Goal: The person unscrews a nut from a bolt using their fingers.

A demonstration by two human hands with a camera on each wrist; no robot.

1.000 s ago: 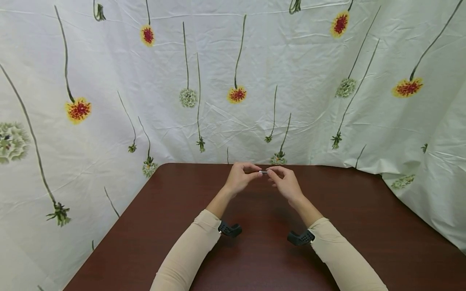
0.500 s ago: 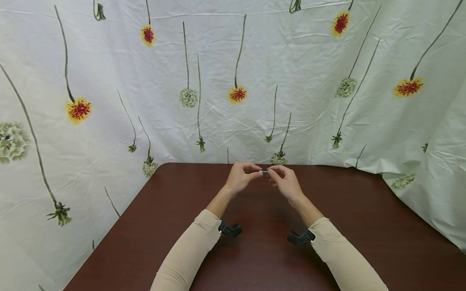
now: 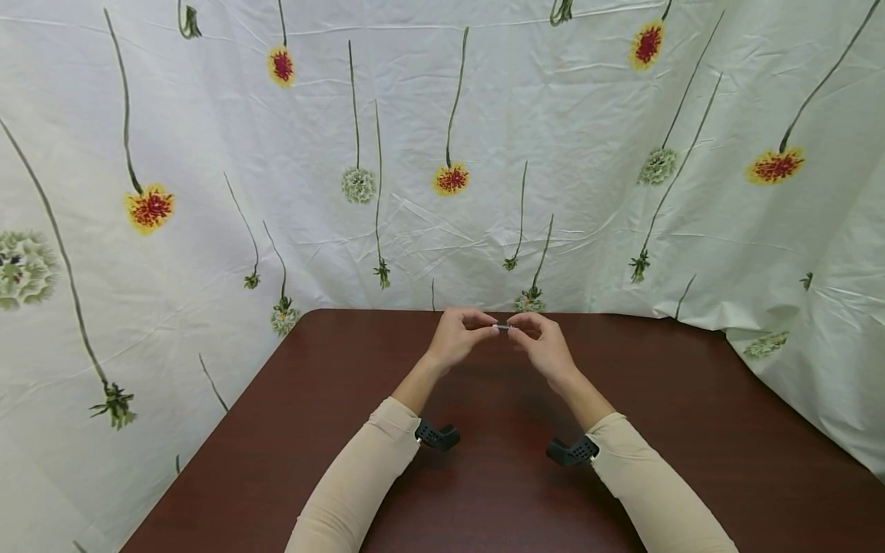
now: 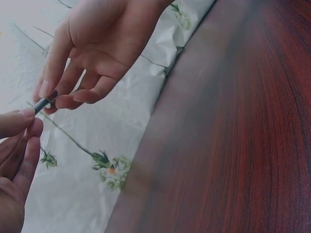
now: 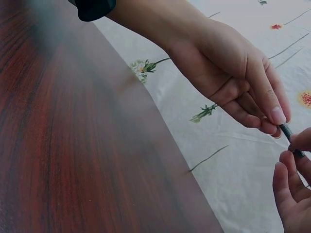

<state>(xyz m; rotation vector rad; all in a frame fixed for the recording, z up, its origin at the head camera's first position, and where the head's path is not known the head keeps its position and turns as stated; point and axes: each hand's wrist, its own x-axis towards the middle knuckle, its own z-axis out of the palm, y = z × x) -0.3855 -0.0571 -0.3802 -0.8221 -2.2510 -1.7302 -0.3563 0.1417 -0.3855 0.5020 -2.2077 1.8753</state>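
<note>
In the head view my two hands meet over the table's far end, with a small dark threaded bolt [image 3: 502,327] between their fingertips. My left hand [image 3: 452,338] pinches one end of it between thumb and forefinger. At the other end, my right hand [image 3: 548,349] has its thumb and fingers round a small nut [image 4: 51,103] on the shaft. Threads show along the bolt [image 5: 285,129] in the right wrist view, running from the left thumb to the right fingertips. The fingers partly hide the nut and both ends.
A dark reddish-brown table [image 3: 498,491] lies beneath the forearms. Behind it and along both sides hangs a white cloth [image 3: 415,246] printed with flowers. Black straps [image 3: 437,436] sit at both wrists, over light sleeves.
The right thumb and fingers have shifted slightly on their end of the bolt, showing more of its dark shaft. The left hand and both forearms stay in place.
</note>
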